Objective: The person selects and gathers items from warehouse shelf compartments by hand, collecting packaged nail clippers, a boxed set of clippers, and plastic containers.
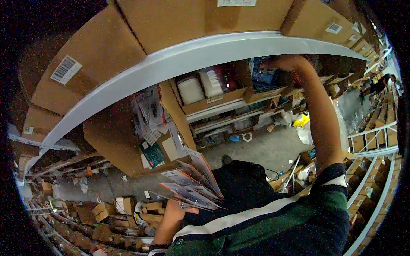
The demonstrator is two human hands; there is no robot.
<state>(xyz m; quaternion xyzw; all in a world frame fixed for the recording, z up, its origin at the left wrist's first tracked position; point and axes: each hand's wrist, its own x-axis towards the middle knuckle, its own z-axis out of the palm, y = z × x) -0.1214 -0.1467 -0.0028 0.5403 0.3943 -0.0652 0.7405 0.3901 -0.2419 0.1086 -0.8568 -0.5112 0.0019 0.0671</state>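
Observation:
My left hand (174, 213), low and left of my body, is closed on a fanned stack of flat clear packages (192, 185) with orange-edged cards. What is inside the packages is too unclear to name. Raised under the shelf beam, my right hand (287, 62) reaches into a cardboard bin, over blue packages (262, 77). Its fingers lie in shadow, and whether they grip anything does not show. An open cardboard box (115, 134) at the left holds similar flat packages (147, 113) and a dark green card (152, 154).
A white shelf beam (205, 45) crosses above, with large cartons (171, 19) on it. White rolled goods (191, 90) fill a bin beside the blue packages. Loose boxes (102, 211) and litter lie on the floor (265, 147). More racks (373, 183) stand right; another person (380, 85) is far off.

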